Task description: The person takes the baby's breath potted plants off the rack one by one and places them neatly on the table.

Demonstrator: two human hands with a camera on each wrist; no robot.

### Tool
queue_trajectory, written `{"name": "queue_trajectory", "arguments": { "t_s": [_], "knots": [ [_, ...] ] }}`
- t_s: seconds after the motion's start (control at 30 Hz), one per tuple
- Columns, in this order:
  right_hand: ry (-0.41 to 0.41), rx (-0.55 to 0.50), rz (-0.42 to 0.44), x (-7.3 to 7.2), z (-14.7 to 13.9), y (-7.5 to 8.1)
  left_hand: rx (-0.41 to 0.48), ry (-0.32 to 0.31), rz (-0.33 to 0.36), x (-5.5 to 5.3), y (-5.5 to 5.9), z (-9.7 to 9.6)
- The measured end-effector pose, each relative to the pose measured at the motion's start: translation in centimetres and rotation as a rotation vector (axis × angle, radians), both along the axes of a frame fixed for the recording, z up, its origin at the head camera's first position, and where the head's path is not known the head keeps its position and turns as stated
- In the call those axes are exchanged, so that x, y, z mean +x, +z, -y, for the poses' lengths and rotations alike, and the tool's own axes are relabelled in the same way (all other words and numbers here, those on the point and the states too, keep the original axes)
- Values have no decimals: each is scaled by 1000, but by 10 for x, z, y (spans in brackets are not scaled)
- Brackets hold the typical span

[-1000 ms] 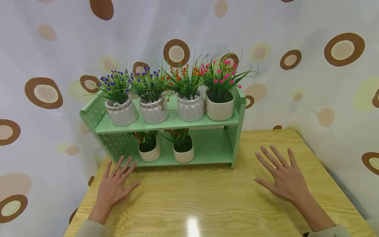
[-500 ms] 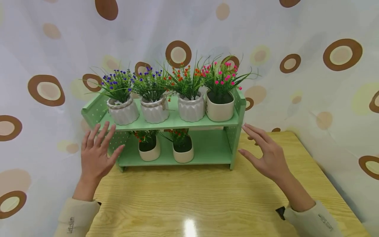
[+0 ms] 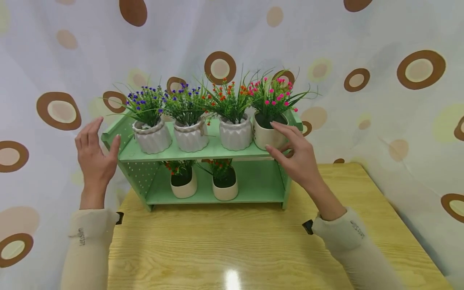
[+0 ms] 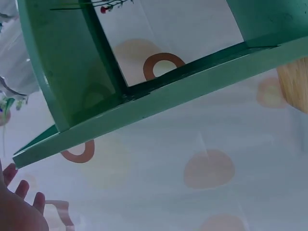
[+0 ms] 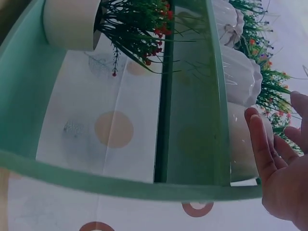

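Note:
In the head view, my right hand (image 3: 295, 155) reaches in front of a cream pot (image 3: 264, 139) with pink flowers, at the right end of a green two-tier shelf's (image 3: 203, 155) upper board. Its thumb and fingers are apart, near the pot's front and rim; whether they touch it I cannot tell. The right wrist view shows this hand (image 5: 288, 168) beside the same pot (image 5: 240, 144), not wrapped round it. My left hand (image 3: 95, 157) is raised off the shelf's left end, fingers loosely bent and holding nothing. Only part of the left hand (image 4: 19, 209) shows in the left wrist view.
Three white ribbed pots (image 3: 153, 139) with purple and orange flowers stand on the upper board. Two cream pots (image 3: 184, 188) with red flowers stand on the lower board, towards the left. The shelf stands on a wooden table (image 3: 203, 241) before a patterned curtain (image 3: 391, 121).
Both hands have risen from over the tabletop. The right hand has moved left and forward to the pink-flower pot. My left hand has gone up and left beside the shelf's end.

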State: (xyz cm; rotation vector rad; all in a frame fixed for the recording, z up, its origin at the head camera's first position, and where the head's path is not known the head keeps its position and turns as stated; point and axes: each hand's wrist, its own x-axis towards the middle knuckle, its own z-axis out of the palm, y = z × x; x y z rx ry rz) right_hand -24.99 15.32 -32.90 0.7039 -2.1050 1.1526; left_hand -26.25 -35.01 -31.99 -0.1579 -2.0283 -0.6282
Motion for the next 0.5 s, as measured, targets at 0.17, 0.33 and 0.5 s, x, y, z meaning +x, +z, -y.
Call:
{"name": "queue_trajectory", "arguments": {
  "t_s": [0.17, 0.33, 0.5],
  "knots": [
    [-5, -71, 47, -10, 12, 0, 102, -18, 65, -6, -2, -2],
    [-40, -102, 49, -16, 21, 2, 170, -17, 80, -10, -6, -1],
    [-42, -136, 43, -17, 25, 3, 198, -30, 50, -12, -10, 5]
  ]
}}
